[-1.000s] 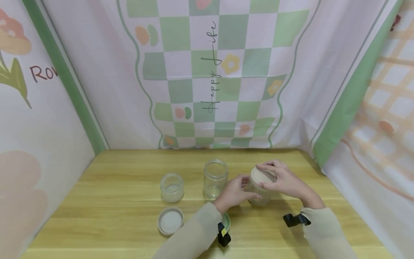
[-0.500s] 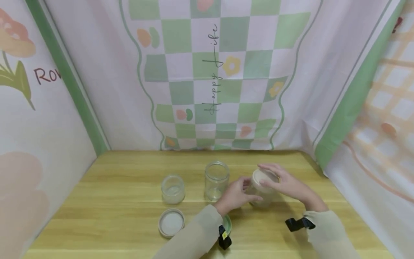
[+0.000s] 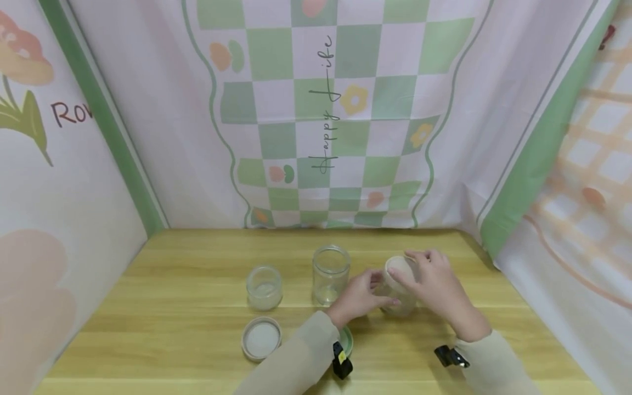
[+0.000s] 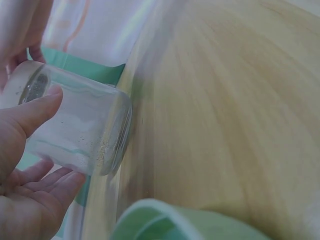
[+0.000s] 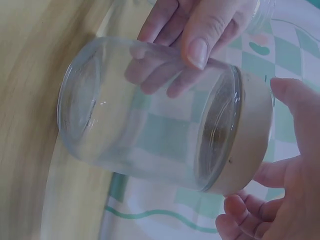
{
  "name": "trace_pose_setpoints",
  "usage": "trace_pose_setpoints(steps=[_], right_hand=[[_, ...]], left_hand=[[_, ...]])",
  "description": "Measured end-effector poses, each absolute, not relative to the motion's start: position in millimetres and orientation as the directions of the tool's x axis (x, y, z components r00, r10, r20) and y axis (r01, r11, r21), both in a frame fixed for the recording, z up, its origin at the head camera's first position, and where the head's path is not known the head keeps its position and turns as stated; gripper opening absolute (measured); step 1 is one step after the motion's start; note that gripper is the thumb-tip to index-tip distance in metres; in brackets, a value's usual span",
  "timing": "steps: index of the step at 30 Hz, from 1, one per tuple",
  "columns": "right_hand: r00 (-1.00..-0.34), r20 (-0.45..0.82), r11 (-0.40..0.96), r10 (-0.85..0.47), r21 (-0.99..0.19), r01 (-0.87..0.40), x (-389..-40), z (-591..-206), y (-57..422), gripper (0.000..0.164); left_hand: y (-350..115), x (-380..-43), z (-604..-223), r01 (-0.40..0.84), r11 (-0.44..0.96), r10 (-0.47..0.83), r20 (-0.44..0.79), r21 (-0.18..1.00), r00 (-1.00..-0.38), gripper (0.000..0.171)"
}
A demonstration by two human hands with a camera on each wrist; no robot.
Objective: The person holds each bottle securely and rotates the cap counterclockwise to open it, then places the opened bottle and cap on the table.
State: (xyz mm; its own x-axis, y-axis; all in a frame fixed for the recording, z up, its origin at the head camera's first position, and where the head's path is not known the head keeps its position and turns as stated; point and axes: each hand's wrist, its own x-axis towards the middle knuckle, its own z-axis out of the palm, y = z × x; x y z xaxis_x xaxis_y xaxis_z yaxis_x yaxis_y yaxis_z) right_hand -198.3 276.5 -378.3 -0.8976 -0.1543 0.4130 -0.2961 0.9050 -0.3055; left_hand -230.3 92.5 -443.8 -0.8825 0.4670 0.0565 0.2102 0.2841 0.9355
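Observation:
A clear glass jar (image 3: 401, 303) with a cream lid (image 3: 401, 265) stands upright at the right of the wooden table. My left hand (image 3: 359, 296) holds the jar's side, thumb toward me and fingers behind, as the left wrist view also shows. Over the top, my right hand (image 3: 439, 286) has its thumb and fingers spread round the lid's rim. In the right wrist view the lid (image 5: 250, 137) sits on the jar's mouth, and the glass body (image 5: 150, 125) looks empty. My right thumb touches the lid's edge there, with curled fingers on the opposite side.
A tall lidless glass jar (image 3: 329, 282) stands just left of my left hand. Farther left is a short lidless jar (image 3: 264, 293), with a pale lid (image 3: 261, 339) lying in front. A green lid (image 3: 347, 341) is partly hidden by my left sleeve. Printed curtains surround the table (image 3: 148, 307).
My right hand has turned about the lid and shifted its grip, its wrist swinging toward me. The left hand keeps its hold and the jar has stayed in place.

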Motion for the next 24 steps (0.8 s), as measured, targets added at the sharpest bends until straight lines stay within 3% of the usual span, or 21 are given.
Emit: trace_pose_setpoints(steps=[9, 24], right_hand=[[-0.868, 0.467, 0.898, -0.17, -0.289, -0.331, -196.1, -383.4, 274.3, 0.069], [-0.895, 0.407, 0.895, -0.183, -0.308, -0.323, -200.1, -381.4, 277.4, 0.071]], left_hand=[[93.5, -231.1, -445.4, 0.196, 0.299, 0.464, 0.037, 0.934, -0.885, 0.072], [92.2, -231.9, -447.0, 0.202, 0.296, 0.476, 0.039, 0.933, -0.878, 0.07]])
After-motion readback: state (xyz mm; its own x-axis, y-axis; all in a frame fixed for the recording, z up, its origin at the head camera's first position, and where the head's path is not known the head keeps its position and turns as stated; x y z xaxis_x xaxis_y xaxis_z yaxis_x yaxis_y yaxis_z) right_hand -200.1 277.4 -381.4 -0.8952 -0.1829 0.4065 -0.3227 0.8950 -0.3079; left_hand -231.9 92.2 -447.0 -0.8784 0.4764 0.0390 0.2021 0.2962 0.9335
